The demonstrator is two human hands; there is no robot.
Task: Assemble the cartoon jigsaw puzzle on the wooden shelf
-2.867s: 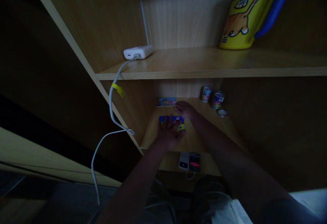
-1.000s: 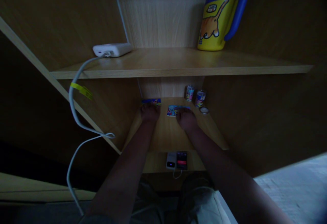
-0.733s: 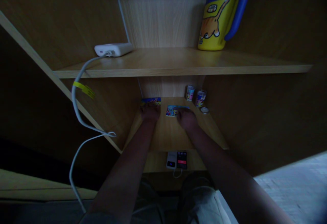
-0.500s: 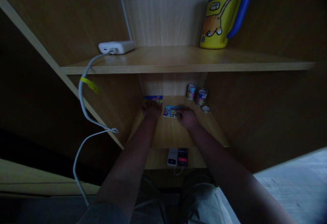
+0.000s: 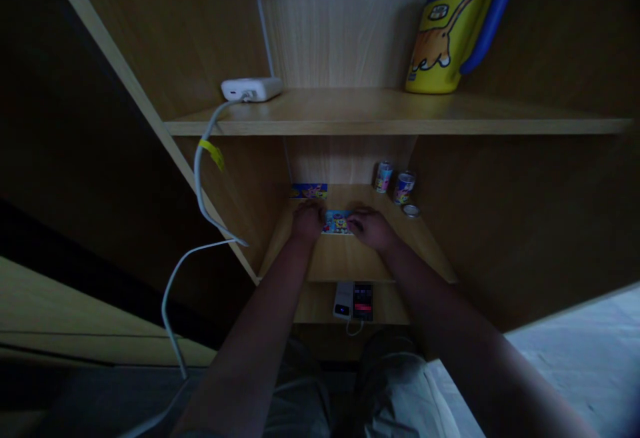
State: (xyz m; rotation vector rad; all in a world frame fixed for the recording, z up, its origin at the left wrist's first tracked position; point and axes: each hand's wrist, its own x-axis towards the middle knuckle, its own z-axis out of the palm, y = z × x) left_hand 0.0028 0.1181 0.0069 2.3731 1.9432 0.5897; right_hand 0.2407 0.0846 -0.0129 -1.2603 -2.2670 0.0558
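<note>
A small colourful cartoon picture card [image 5: 337, 223] lies on the lower shelf between my two hands. My left hand [image 5: 309, 220] is at its left edge, fingers curled and partly hidden in shadow. At the right edge, my right hand [image 5: 371, 226] has its thumb and fingers pinched together on the card. Behind my left hand, a second cartoon card [image 5: 309, 191], mostly blue, lies near the back wall. Two small cartoon-printed cans [image 5: 383, 177] stand at the back right, with a round metal lid [image 5: 411, 211] lying flat in front of them.
Overhead, an upper shelf [image 5: 350, 126] carries a white power bank [image 5: 253, 89] and a yellow-and-blue mug [image 5: 445, 38]. The power bank's white cable [image 5: 199, 185] hangs down on the left. Below, a phone [image 5: 363, 301] lies beside another power bank [image 5: 343, 299].
My left hand has left the blue card at the back and come to the left edge of the nearer card. My right hand stays at that card's right edge. The view has shifted slightly.
</note>
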